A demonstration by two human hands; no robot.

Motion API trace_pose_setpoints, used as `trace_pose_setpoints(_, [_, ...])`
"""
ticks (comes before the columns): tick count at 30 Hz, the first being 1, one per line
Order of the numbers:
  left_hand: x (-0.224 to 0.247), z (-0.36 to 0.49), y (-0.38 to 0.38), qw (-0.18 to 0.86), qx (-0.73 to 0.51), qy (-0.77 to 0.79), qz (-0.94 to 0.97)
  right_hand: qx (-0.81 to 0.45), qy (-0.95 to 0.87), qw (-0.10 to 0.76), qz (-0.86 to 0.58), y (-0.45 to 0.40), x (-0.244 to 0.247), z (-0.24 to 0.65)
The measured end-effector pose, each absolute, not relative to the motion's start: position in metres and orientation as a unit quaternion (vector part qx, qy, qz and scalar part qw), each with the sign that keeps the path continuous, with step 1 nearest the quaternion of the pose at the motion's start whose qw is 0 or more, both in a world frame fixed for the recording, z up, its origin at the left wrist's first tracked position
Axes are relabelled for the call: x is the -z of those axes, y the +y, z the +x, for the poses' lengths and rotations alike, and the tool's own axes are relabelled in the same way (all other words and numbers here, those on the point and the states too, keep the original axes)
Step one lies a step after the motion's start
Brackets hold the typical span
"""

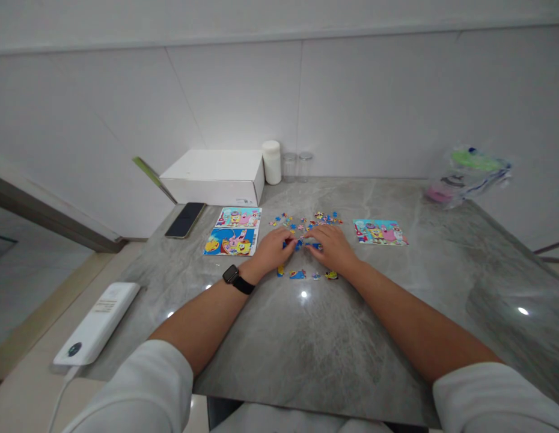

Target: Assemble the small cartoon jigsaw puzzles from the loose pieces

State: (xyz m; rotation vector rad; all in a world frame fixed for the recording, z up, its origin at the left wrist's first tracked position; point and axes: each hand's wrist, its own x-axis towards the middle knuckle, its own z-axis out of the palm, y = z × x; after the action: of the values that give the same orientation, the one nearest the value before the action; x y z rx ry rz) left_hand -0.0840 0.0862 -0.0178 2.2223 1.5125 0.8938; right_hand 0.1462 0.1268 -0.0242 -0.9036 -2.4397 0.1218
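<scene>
On the grey table, blue puzzle pieces lie between the left hand and the right hand. Fingers of both hands bend down to these pieces; whether either grip is closed on one cannot be told. Loose pieces lie scattered beyond the hands, and a short row of pieces lies nearer the person. A two-panel picture sheet and a picture card flank the work. The step in hand appears to be fitting pieces together; the next move probably calls for aligning edges and pressing lightly.
</scene>
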Motion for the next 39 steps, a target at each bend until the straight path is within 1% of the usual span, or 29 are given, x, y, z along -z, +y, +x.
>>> trace_pose_setpoints(3, [0.016, -0.081, 0.085, 0.191, -0.325, 0.528, 0.761, -0.038, -0.911, 0.295, -0.285, 0.127, 0.024, 0.144])
trace_pose_setpoints(7, [0.016, -0.078, 0.085, 0.227, -0.340, 0.534, 0.740, -0.021, -0.915, 0.311, -0.255, 0.127, 0.020, 0.143])
trace_pose_setpoints(14, [0.015, -0.077, 0.086, 0.290, -0.356, 0.551, 0.697, 0.001, -0.914, 0.326, -0.242, 0.127, 0.020, 0.142])
trace_pose_setpoints(19, [0.014, -0.076, 0.085, 0.304, -0.356, 0.554, 0.688, 0.006, -0.912, 0.335, -0.237, 0.128, 0.019, 0.142])
trace_pose_setpoints(22, [0.013, -0.078, 0.085, 0.279, -0.354, 0.552, 0.702, 0.004, -0.912, 0.338, -0.231, 0.130, 0.020, 0.143])
trace_pose_setpoints(26, [0.016, -0.086, 0.086, 0.175, -0.353, 0.538, 0.746, 0.000, -0.917, 0.324, -0.233, 0.135, 0.026, 0.146])
trace_pose_setpoints(29, [0.019, -0.092, 0.086, 0.111, -0.337, 0.516, 0.780, -0.004, -0.925, 0.289, -0.246, 0.138, 0.031, 0.146])
trace_pose_setpoints(33, [0.021, -0.094, 0.086, 0.086, -0.286, 0.487, 0.821, -0.006, -0.934, 0.239, -0.267, 0.140, 0.035, 0.143])
trace_pose_setpoints(39, [0.020, -0.093, 0.086, 0.082, -0.242, 0.475, 0.842, -0.001, -0.934, 0.211, -0.287, 0.137, 0.033, 0.140])
